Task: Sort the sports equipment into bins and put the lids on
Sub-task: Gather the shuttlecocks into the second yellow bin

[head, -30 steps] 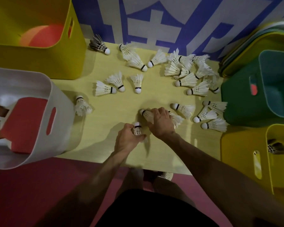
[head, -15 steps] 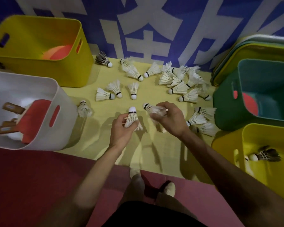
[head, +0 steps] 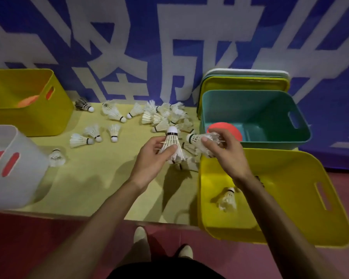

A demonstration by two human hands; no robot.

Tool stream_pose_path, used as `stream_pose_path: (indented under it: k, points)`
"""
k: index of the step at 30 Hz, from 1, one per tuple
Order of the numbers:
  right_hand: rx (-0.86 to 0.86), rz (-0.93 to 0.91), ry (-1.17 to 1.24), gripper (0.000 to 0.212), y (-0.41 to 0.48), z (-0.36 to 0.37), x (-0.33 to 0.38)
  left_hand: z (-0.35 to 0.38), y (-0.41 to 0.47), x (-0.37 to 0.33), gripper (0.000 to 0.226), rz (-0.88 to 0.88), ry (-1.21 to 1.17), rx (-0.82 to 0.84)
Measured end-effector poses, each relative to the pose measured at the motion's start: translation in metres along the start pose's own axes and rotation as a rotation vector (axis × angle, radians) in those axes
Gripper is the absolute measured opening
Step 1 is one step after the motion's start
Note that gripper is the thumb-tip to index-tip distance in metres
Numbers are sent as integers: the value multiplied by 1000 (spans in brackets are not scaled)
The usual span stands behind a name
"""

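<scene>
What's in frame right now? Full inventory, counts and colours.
yellow bins: 2, yellow, far left with something orange inside, near right
white bin: 1, white, near left, red showing through its slots
green bin: 1, teal green, far right
round thing: 1, red, inside green bin
lids: stack, count unclear, yellow and pale, behind green bin
loose shuttlecocks: many, white, scattered on mat
dark shuttlecock: 1, dark, mat's far edge
binned shuttlecock: 1, white, in near yellow bin
mat: 1, pale yellow, under the shuttlecocks
banner: 1, blue and white, behind
floor: red, near edge
shoes: 2, pale, bottom centre
left hand: grips a white shuttlecock, cork up
right hand: grips another white shuttlecock, cork pointing left
</scene>
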State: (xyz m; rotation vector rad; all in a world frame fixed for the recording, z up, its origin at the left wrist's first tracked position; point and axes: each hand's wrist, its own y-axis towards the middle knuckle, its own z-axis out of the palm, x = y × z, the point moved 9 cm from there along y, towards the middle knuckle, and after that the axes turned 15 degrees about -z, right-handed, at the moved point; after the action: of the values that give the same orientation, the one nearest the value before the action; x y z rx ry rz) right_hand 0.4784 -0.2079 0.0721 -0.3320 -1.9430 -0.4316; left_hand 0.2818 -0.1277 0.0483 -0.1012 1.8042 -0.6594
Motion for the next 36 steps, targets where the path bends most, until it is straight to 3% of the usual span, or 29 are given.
stream_pose_path:
  k: [2,4,6,9,14,17,24,36]
  points:
    - [-45,30,-8,54,-13,-36,-13,34,-9,-11,41,28,85,69]
    - [-68,88,-1,43,-26,-66,-30,66,-15,-17,39,61,187,112]
    - [-42,160,-23,35,-38,-85,-46,96,-21,-18,36,85,289,140]
    - [17,234,-143,39,-52,-102,-70,133,-27,-11,35,91,401,175]
    - [58,251,-233,42,-62,-115,-87,164,-29,-2,45,66,560,252]
    - [71,248,-259,38,-62,-116,-90,166,-29,-6,36,81,559,263]
    - [5,92,-180,13,-32,-91,-53,128,-19,-25,19,110,345,165]
    - [347,-96,-138,22,25,84,28,-47,13,3,20,23,123,-103]
